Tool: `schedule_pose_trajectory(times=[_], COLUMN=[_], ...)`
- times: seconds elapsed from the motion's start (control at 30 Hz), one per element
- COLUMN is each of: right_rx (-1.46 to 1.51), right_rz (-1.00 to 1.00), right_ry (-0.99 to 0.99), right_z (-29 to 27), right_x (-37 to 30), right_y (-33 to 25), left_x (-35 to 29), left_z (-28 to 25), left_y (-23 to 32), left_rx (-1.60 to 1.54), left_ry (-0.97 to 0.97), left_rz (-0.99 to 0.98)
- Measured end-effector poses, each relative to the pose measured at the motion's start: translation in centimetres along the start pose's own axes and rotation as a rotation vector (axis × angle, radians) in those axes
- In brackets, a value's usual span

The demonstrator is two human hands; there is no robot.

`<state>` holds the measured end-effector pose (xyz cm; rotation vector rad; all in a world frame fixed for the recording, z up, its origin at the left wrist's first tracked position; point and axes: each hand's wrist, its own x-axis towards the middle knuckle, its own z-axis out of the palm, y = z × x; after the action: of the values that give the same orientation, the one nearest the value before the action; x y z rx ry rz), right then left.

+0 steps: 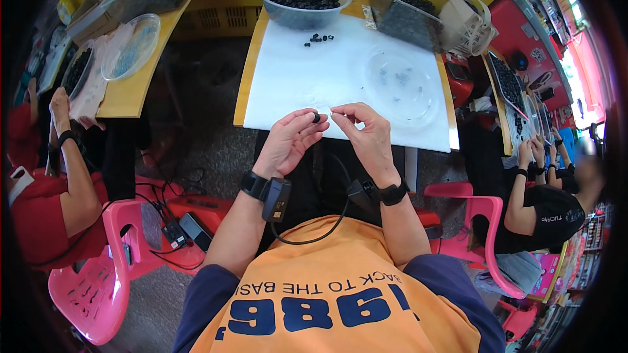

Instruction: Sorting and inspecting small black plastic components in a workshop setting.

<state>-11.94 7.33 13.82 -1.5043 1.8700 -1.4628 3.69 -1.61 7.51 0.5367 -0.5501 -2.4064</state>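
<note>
Left hand pinching a black part; right hand, beside it, a tiny pale piece; surface beyond both.

Grips: 2, left grip and right grip
Held black part: 1, in the left
Loose black parts: about 6 at 12 o'clock, bunched, exact count unclear
Bowl of black parts on centre bench: 1 at 12 o'clock
Clear bin: 1 at 1 o'clock
Round clear tray: 1 at 2 o'clock
White basket: 1 at 2 o'clock
Benches: 3, at 12, 10, 3 o'clock
Pink chairs: at least 3, one at 8 o'clock, two toward 4
Co-workers: at least 3
</note>
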Motion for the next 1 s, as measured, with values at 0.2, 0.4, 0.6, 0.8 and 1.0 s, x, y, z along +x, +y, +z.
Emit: schedule_pose_trajectory(times=[0.2,0.4,0.6,0.8,1.0], right_rx=[-0.065,-0.213,-0.383,-0.411,-0.301], right_rz=[-0.053,-0.137,-0.284,-0.334,-0.301], right_ry=[0.007,0.020,0.045,-0.013,-0.074], right_z=[0.7,1.0,1.1,0.9,1.1], right_x=[-0.1,-0.2,-0.4,-0.9,0.2], right_y=[-0.2,0.2,1.0,0.8,1.0], left_x=[0.3,0.3,0.2,0.2,0.5], left_z=[-0.4,0.3,0.5,0.4,0.2], left_y=[-0.8,-1.2,-1.9,-2.2,-1.5], left_rx=[-0.022,-0.023,0.040,-0.012,-0.071], left_ry=[-0.027,-0.027,-0.034,-0.054,-0.030], left_rz=[0.002,-0.004,0.009,0.013,0.026])
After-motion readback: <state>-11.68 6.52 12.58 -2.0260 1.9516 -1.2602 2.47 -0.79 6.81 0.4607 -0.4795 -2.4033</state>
